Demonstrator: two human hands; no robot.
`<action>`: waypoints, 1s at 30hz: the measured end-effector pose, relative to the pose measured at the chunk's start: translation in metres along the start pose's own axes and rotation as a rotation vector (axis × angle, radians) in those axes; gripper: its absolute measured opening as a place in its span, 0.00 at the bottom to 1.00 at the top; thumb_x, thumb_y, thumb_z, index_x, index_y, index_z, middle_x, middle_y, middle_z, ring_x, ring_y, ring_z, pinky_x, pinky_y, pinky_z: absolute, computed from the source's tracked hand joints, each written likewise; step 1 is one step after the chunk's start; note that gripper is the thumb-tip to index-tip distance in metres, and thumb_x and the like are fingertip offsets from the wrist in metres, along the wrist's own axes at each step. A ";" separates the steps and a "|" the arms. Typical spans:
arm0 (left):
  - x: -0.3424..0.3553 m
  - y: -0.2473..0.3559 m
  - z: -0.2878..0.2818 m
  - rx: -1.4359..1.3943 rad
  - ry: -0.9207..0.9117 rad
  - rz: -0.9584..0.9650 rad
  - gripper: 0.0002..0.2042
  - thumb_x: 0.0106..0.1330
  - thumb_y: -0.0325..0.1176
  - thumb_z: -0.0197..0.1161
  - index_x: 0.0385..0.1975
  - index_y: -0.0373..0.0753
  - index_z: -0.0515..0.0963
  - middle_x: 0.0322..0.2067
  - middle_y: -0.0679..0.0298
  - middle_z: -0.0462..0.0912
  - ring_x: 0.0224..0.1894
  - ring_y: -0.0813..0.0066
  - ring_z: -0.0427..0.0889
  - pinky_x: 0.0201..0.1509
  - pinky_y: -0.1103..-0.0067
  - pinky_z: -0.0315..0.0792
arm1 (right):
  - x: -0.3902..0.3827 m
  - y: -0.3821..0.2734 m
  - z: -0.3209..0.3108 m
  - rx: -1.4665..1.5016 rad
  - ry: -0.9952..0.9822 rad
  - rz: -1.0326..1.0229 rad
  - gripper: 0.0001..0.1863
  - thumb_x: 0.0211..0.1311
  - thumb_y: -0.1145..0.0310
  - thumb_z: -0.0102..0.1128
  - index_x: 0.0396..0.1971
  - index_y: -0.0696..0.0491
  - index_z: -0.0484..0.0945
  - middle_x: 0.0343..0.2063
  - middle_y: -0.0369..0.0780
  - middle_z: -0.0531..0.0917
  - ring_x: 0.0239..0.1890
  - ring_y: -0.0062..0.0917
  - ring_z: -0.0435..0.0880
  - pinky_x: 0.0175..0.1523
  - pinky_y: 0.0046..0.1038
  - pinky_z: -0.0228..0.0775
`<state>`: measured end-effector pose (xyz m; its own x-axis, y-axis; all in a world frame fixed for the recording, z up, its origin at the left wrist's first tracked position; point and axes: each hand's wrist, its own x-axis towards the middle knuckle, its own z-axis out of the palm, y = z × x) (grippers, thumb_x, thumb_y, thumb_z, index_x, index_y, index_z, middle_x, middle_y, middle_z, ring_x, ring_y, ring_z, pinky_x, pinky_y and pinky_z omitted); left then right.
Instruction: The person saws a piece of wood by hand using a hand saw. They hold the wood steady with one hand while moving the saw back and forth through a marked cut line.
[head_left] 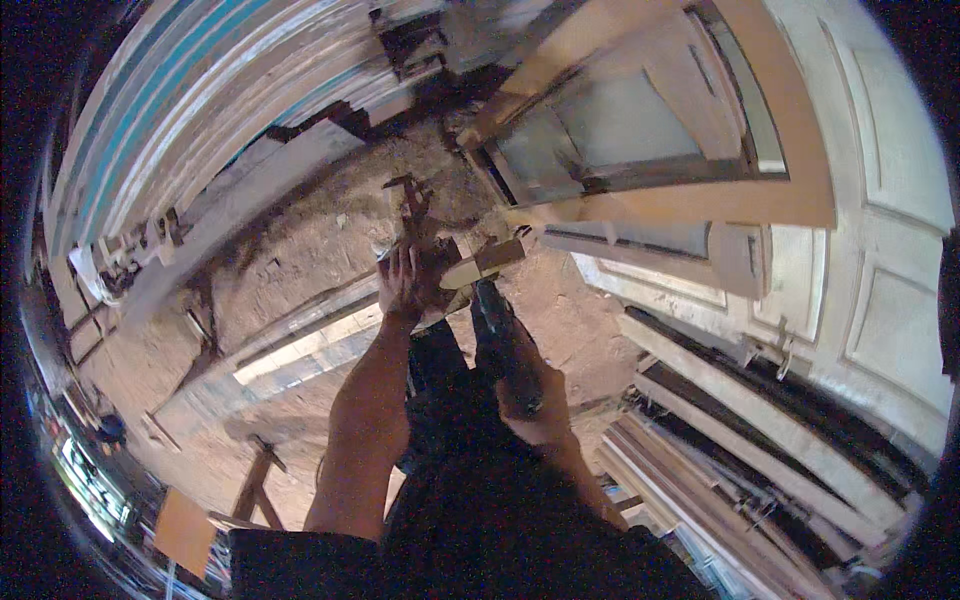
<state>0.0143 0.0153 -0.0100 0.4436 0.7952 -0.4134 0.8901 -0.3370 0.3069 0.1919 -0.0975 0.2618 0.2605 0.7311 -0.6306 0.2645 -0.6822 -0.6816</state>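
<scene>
My left hand (400,285) is in front of me, its fingers against a brown piece of wood (436,262), steadying it. Beside this, a short pale wooden piece (486,265) lies at a slant. In my right hand (540,405) is a dark, long-bodied tool that looks like a power drill (497,335); its front end reaches the pale piece. Blur and poor light hide the exact contact there. Just beyond my left hand a dark metal clamp (408,190) sticks up.
A long workpiece board (310,345) runs to the left. Framed wooden panels (680,200) and a white panelled door (890,170) stand at right. Stacked boards (230,80) fill the far left; more timber (700,490) lies near right. A small wooden stand (262,485) is at lower left.
</scene>
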 end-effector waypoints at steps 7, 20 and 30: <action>-0.006 -0.011 -0.001 0.105 0.084 -0.010 0.30 0.62 0.49 0.62 0.60 0.37 0.67 0.59 0.53 0.72 0.60 0.55 0.72 0.62 0.59 0.64 | -0.070 -0.027 -0.035 0.091 -0.037 0.054 0.40 0.55 0.76 0.58 0.72 0.49 0.61 0.39 0.45 0.88 0.32 0.21 0.83 0.41 0.27 0.75; 0.004 -0.027 0.028 0.158 0.130 0.148 0.28 0.61 0.52 0.62 0.56 0.41 0.71 0.51 0.58 0.77 0.56 0.59 0.75 0.57 0.61 0.67 | -0.034 0.026 -0.017 0.067 -0.046 -0.085 0.48 0.53 0.72 0.63 0.75 0.41 0.52 0.33 0.47 0.86 0.32 0.42 0.88 0.42 0.37 0.80; -0.003 -0.014 -0.008 0.236 0.116 0.072 0.33 0.54 0.59 0.66 0.56 0.44 0.74 0.54 0.58 0.77 0.57 0.53 0.75 0.54 0.56 0.71 | -0.038 0.020 -0.016 0.296 -0.095 -0.066 0.48 0.52 0.64 0.67 0.73 0.44 0.52 0.43 0.54 0.84 0.41 0.52 0.85 0.47 0.47 0.79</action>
<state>-0.0006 0.0218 -0.0067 0.5034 0.8128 -0.2930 0.8627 -0.4918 0.1178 0.2020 -0.1392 0.2782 0.1604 0.7811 -0.6034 -0.0075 -0.6103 -0.7921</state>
